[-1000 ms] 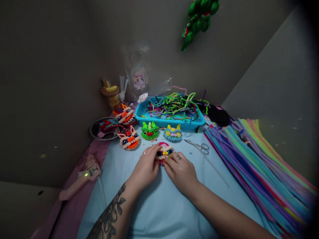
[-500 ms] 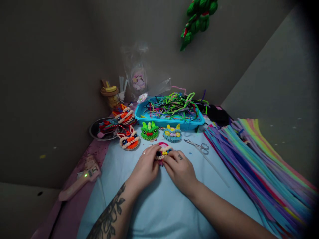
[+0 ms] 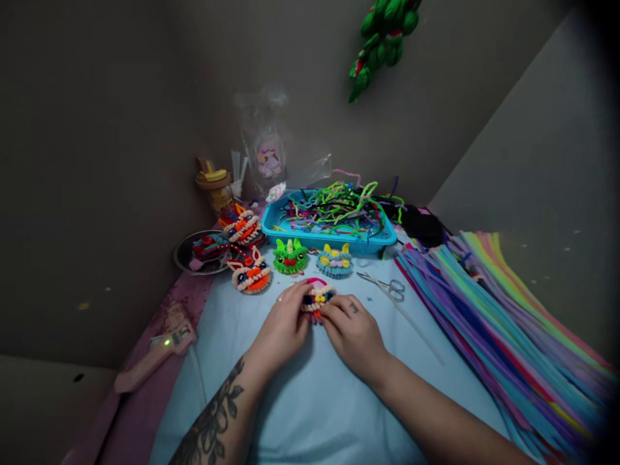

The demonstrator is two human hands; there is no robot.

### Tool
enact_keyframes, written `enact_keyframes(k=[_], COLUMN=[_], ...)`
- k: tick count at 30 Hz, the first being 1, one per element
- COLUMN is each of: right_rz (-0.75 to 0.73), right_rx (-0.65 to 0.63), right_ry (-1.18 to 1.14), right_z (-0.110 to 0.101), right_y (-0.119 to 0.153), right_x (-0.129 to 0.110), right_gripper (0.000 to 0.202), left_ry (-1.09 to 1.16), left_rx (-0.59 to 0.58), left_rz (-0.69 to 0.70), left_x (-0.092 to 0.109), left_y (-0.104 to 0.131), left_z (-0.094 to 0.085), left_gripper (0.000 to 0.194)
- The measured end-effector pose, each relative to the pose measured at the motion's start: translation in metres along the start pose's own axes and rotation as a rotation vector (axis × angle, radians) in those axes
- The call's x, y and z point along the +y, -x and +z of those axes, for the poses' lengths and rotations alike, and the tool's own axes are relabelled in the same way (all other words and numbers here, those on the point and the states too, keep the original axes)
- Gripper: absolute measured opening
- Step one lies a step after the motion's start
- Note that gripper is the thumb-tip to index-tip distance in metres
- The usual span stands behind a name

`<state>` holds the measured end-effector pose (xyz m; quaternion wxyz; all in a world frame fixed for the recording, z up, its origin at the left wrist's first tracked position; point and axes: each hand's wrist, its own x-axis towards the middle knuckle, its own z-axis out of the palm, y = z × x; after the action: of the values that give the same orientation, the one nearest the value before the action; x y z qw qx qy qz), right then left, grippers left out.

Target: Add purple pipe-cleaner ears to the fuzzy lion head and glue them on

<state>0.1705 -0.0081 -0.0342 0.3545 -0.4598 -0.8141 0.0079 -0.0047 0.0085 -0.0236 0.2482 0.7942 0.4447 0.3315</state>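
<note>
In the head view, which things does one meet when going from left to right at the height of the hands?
Pink glue gun → left hand → small multicoloured figure held between both hands → right hand → thin pale stick → coloured fuzzy strips.

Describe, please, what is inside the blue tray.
The blue tray holds tangled pipe cleaners, many green or black. Some bare floor shows at the left; the heap covers much of the rest, hiding anything beneath.
</note>
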Motion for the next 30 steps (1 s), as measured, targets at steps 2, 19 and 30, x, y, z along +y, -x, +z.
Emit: enact_keyframes(k=[2,19,30], right_rz=[0.006,0.161,0.240], right_rx=[-0.018,-0.063,-0.015], right_ry=[-0.005,-0.019,-0.304], right_z=[0.001,0.003,-0.018], right_y=[-0.001,0.003,-0.002], right_x=[0.001,0.006,0.020], right_gripper=[0.014,0.013,0.013], left_ry=[0.004,-0.022,-0.031], left_rx=[-0.009,0.010,-0.003], left_rz=[-0.006,-0.016,-0.027], left_x=[0.000,-0.002,-0.001], left_y=[0.000,-0.004,-0.001], left_z=[0.001,0.004,0.000], left_gripper=[0.055,0.052,0.065])
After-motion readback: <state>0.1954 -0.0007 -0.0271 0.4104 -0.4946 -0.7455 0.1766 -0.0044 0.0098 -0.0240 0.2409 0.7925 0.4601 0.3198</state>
